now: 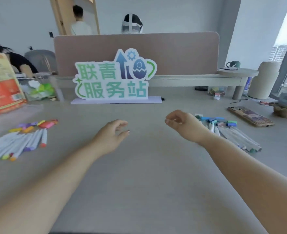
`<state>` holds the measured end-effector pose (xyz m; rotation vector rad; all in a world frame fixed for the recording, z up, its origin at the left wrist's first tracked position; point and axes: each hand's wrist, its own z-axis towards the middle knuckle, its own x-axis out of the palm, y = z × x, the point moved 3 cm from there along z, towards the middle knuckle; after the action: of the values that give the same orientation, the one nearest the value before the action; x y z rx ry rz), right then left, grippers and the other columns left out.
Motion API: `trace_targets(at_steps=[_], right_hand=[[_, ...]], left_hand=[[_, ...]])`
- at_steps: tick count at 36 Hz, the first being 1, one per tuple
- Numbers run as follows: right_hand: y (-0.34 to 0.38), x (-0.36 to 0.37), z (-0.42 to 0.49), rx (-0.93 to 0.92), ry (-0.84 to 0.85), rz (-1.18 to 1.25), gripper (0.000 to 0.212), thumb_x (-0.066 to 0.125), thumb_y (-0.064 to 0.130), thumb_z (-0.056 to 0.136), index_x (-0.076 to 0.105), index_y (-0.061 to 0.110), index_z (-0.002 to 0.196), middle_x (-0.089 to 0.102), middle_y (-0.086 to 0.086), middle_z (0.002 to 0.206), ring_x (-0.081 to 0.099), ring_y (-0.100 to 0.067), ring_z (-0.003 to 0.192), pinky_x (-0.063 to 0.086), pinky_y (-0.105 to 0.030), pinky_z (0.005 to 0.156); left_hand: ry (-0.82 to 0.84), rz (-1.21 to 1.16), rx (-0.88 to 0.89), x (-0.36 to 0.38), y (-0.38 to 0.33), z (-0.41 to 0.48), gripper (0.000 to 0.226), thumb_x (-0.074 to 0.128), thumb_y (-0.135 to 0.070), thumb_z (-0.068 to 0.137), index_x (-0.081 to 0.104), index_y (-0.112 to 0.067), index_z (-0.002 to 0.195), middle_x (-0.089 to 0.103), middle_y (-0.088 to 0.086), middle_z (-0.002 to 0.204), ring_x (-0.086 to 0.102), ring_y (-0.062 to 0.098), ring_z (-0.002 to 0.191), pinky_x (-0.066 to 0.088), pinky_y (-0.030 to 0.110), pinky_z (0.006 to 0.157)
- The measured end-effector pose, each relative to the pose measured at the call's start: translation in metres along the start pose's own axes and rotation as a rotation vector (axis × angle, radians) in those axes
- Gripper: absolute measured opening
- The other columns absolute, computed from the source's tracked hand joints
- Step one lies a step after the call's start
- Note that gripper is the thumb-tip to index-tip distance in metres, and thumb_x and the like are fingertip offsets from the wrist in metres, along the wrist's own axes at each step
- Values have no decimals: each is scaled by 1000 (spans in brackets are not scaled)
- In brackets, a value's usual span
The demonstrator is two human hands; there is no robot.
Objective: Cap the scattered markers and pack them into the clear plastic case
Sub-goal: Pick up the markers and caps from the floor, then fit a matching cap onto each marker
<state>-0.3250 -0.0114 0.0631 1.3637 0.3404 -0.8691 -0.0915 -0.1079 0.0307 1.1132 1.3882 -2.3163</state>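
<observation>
hands: left hand [110, 137] and right hand [185, 125] loosely curled, holding nothing
markers: warm pile [21, 141] at far left; blue pile [230, 132] just beside right wrist
risk: wrist may knock blue pile, markers roll; clear case not surely seen

Single head-worn wide-angle view, facing forward and down over the desk [147, 174]; left hand [110, 137] and right hand [185, 125] appear near, the partition [173, 53] far behind.
</observation>
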Motion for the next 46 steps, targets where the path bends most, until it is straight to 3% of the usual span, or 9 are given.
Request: trace_targets(at_steps=[6, 11, 16, 18, 21, 31, 43, 46], right_hand=[[60, 97, -6, -72, 138, 30, 26, 59, 35, 91, 58, 20, 112, 60, 3, 109, 58, -16, 101, 48, -29, 80], [113, 169, -4, -121, 205, -41, 38, 58, 34, 92, 52, 16, 125, 52, 1, 122, 50, -17, 115, 36, -23, 91], [152, 226, 5, -157, 212, -153, 40, 57, 38, 91, 52, 18, 125, 53, -8, 128, 48, -24, 119, 38, -33, 101], [159, 240, 3, -197, 185, -260, 36, 52, 45, 91, 55, 22, 119, 54, -4, 125, 47, -25, 120, 39, -35, 100], [158, 246, 3, -262, 171, -389, 35, 47, 51, 91, 56, 27, 115, 53, 2, 128, 43, -24, 122, 37, -35, 101], [153, 249, 12, -283, 160, -369, 30, 46, 50, 91, 54, 35, 115, 49, 8, 130, 39, -19, 125, 30, -34, 100], [158, 258, 28, -295, 190, -345, 31, 50, 47, 90, 56, 32, 116, 51, 7, 129, 40, -21, 123, 31, -33, 101], [167, 271, 46, -317, 228, -328, 31, 51, 45, 89, 57, 29, 115, 53, 4, 127, 41, -22, 122, 34, -33, 101]], left_hand=[[-156, 171, -37, -83, 72, -76, 27, 67, -16, 86, 63, -12, 112, 62, 5, 116, 59, 16, 104, 36, 18, 87], [-244, 282, -80, -144, 133, -133, 49, 52, -49, 76, 66, -14, 107, 61, 2, 109, 55, 13, 102, 37, 23, 93], [-407, 294, -211, -186, 172, -160, 22, 66, -26, 85, 65, -19, 105, 61, 2, 113, 54, 20, 112, 39, 29, 97], [-408, 288, -235, -186, 174, -158, 21, 63, -31, 86, 63, -23, 105, 59, 0, 115, 52, 20, 112, 42, 33, 97], [-332, 344, -206, -179, 173, -155, 23, 57, -41, 85, 59, -28, 104, 56, -8, 117, 52, 17, 108, 45, 37, 92], [-318, 398, -206, -176, 171, -154, 27, 60, -42, 87, 59, -25, 107, 55, -10, 117, 53, 14, 104, 46, 36, 90], [-378, 203, -202, -183, 187, -151, 19, 66, -34, 83, 57, -36, 100, 55, -12, 111, 53, 9, 104, 46, 38, 92], [-411, 254, -182, -197, 194, -144, 23, 69, -29, 82, 61, -29, 104, 53, -9, 107, 53, 9, 95, 47, 32, 86]])
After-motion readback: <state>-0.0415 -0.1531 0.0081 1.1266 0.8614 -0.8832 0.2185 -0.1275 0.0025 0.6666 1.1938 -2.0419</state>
